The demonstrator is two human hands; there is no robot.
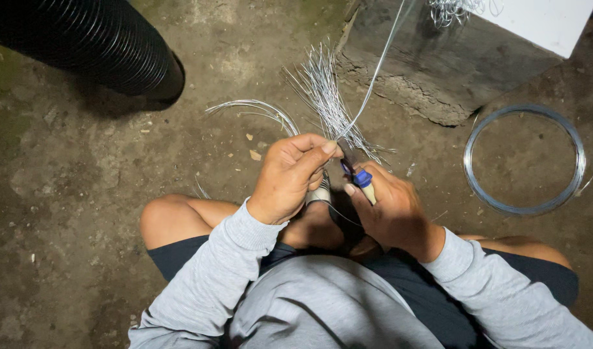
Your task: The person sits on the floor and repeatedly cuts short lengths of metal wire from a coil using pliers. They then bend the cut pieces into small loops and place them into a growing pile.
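Note:
My left hand [290,174] pinches a thin silver wire [377,68] between thumb and forefinger; the wire runs up and away to the top of the view. My right hand [390,210] grips a small cutting tool [363,181] with blue and cream handles, its tip close to the pinched wire. Just beyond both hands a bundle of cut wire pieces [325,97] lies fanned out on the concrete floor [76,187]. I sit cross-legged in a grey sweater and dark shorts.
A round coil of wire [577,174] lies on the floor at the right. A curved loose wire bunch [261,110] rests left of the bundle. A black ribbed pipe [89,39] is at the top left, a concrete block [432,71] with a white board [548,19] at the top right.

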